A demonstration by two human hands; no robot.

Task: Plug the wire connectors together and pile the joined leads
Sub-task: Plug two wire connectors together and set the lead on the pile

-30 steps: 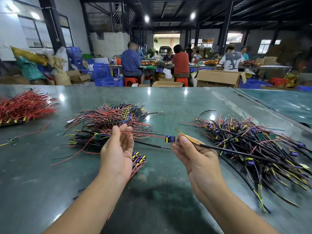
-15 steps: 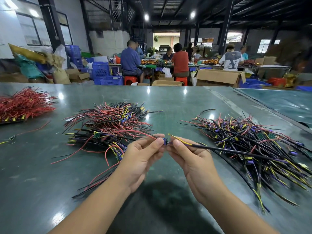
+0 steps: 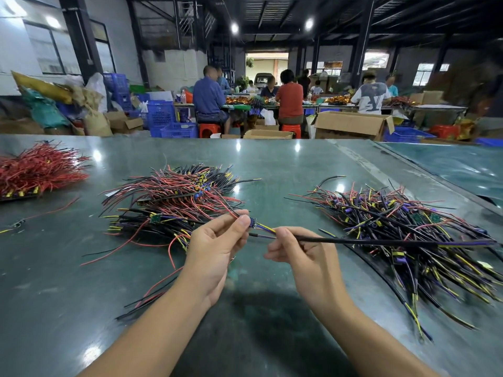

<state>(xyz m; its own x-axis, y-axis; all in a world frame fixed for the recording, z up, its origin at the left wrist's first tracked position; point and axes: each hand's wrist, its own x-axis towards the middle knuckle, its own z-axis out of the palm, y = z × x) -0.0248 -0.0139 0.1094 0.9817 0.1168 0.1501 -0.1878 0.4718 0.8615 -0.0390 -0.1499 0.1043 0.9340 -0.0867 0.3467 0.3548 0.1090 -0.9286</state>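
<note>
Above the glossy green counter (image 3: 272, 170), the left hand (image 3: 217, 248) pinches a small blue plastic connector (image 3: 253, 222) while the right hand (image 3: 304, 254) grips its black sleeved lead (image 3: 381, 241); a straight, square push should seat it.

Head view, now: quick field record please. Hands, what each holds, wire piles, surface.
left hand: pinches small blue connector at fingertips, red leads trail left
right hand: pinches black sleeved lead, which runs right over the right pile
connector state: whether fully seated cannot be told
centre pile: red and black leads, left of the hands
right pile: black, yellow, purple leads
far-left pile: red wires
surface: green table
</note>
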